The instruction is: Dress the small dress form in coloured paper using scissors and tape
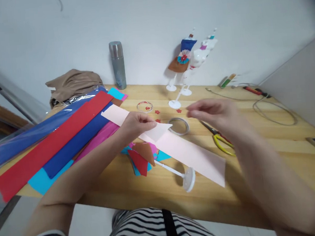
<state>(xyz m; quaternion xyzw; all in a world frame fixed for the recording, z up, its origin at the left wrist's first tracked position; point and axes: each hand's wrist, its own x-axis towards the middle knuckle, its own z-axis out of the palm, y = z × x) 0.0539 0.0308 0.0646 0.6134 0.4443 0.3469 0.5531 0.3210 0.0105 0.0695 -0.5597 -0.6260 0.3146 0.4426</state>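
Long coloured foam sheets (55,145) at left and yellow-handled metal scissors (220,140) at right are covering a craft workshop's wooden tabletop (261,134).

A small pale pink triangular paper piece (158,131) is pinched at its left end, point aimed right, just above a long pale pink paper strip (194,155) lying flat, far-left to near-right.

Bright even light, soft shadows, wide-angle bending at edges, dark right corners, motion blur
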